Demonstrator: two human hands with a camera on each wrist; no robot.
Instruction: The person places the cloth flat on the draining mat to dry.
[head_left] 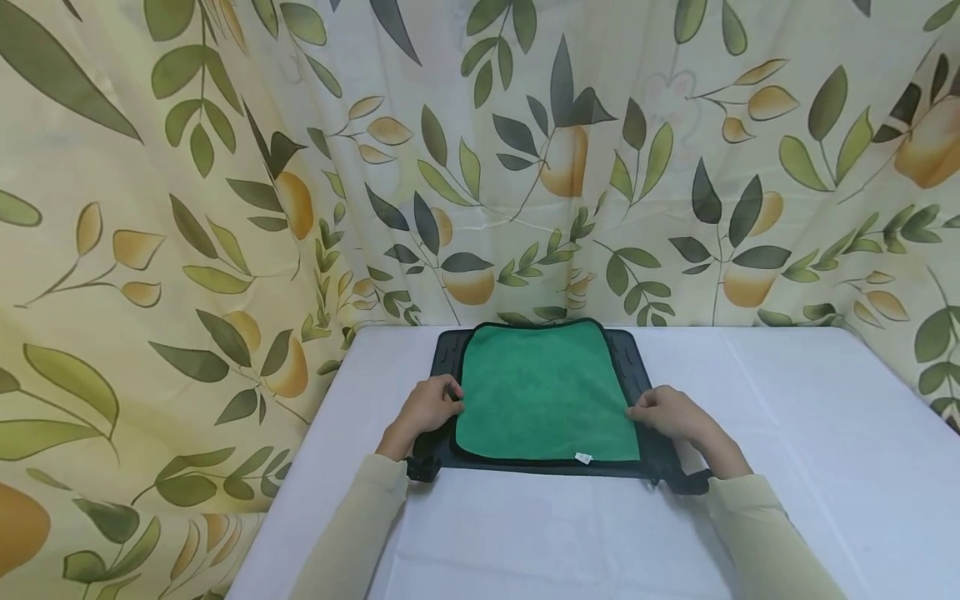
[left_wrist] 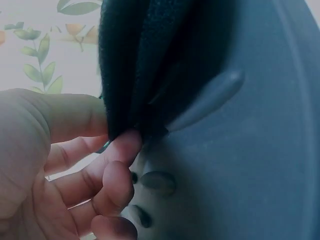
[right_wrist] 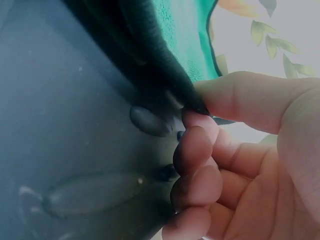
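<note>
A green cloth (head_left: 543,392) with dark edging and a small white tag lies spread over a black board (head_left: 667,454) in the head view. My left hand (head_left: 429,407) pinches the cloth's left edge between thumb and fingers; the left wrist view shows the dark edging (left_wrist: 120,75) in that pinch. At the opposite side my right hand (head_left: 671,412) pinches the right edge, and its wrist view shows the green pile side (right_wrist: 185,35) above the thumb. Raised oval bumps (right_wrist: 150,121) stand on the board's dark surface, close to the right fingertips.
The board rests on a table with a white cover (head_left: 787,417). Behind it and along the left hangs a curtain (head_left: 480,167) printed with leaves and fruit. A dark wrist camera mount (head_left: 423,469) sits at the left cuff.
</note>
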